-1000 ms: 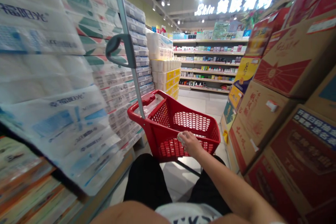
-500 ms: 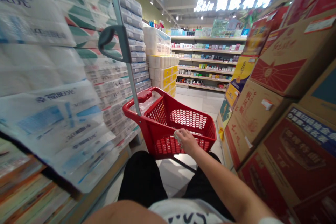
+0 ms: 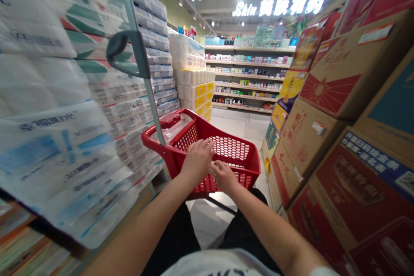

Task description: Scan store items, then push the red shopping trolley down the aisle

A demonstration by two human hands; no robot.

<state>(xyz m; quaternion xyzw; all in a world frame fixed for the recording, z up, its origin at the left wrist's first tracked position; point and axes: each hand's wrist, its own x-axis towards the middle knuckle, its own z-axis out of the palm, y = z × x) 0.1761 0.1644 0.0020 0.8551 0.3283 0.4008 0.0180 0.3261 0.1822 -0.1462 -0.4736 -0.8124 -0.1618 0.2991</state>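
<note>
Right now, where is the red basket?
The red basket sits mid-aisle, under both hands, between toilet paper packs on the left and cardboard boxes on the right.

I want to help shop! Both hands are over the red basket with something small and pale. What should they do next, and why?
Probably let the small pale thing drop into the red basket. Both the left hand and right hand meet at its near rim, right above the open inside.

Basket [image 3: 239, 155] is set on the aisle floor between stacked tissue packs [image 3: 64, 108] at left and cartons [image 3: 326, 108] at right; shelves [image 3: 249, 82] are seen behind it.
</note>
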